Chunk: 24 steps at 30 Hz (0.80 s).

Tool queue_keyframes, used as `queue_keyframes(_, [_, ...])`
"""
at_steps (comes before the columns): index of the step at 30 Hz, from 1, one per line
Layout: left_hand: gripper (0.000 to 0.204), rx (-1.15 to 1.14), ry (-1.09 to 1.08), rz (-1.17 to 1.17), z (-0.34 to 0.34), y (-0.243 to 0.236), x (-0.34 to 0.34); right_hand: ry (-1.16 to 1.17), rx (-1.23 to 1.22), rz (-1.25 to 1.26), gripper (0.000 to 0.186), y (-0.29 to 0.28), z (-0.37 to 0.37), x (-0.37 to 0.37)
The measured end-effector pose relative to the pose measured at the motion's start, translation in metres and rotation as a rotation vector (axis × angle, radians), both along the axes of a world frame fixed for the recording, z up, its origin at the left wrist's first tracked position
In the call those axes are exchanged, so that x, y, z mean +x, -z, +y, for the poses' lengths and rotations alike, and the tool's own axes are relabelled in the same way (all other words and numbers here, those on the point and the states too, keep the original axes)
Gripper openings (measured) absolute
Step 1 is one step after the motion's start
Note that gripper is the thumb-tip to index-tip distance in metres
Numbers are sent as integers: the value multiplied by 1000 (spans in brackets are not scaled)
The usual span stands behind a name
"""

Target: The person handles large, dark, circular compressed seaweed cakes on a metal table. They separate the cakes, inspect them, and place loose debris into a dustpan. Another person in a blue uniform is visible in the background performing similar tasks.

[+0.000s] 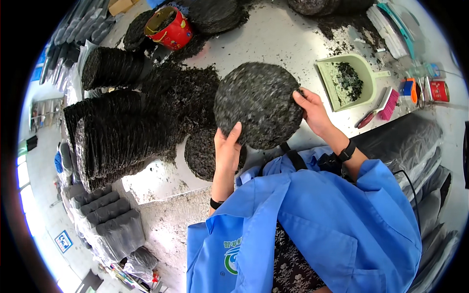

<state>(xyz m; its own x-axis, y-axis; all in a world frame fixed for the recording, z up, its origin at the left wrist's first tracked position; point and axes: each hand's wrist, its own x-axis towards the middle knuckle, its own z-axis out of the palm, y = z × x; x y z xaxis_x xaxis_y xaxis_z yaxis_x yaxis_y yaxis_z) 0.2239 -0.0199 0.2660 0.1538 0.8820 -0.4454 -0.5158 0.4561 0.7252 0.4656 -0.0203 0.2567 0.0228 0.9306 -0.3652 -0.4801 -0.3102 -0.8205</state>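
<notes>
A pale grey counter (288,41), dusted with dark crumbs, fills the upper view. Below its edge lies a speckled concrete floor (168,222) with bagged dark stacks (110,219) along it. Bright daylight comes from windows (22,171) at the far left.

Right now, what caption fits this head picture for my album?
Both hands, left and right, hold a dark round disc over a table beside stacks and a green dustpan.

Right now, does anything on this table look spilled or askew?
Yes: loose dark flakes lie scattered over the grey table, and the red round tub lies tipped. Both hands hold one round dark pressed disc.
</notes>
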Motion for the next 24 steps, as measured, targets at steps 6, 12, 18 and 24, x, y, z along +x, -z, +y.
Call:
queue_keyframes(6, [34, 293, -402, 532, -39, 8, -57, -353, 308, -926, 36, 32, -9, 15])
queue_keyframes(12, [56, 967, 61, 1702, -85, 26, -117, -726, 747, -1913, 66, 47, -24, 19])
queue_keyframes(18, [43, 588, 681, 1791, -110, 40, -106, -654, 873, -1684, 56, 60, -16, 28])
queue_keyframes(24, [37, 674, 295, 1562, -66, 28, -81, 53, 68, -988, 24, -10, -7, 31])
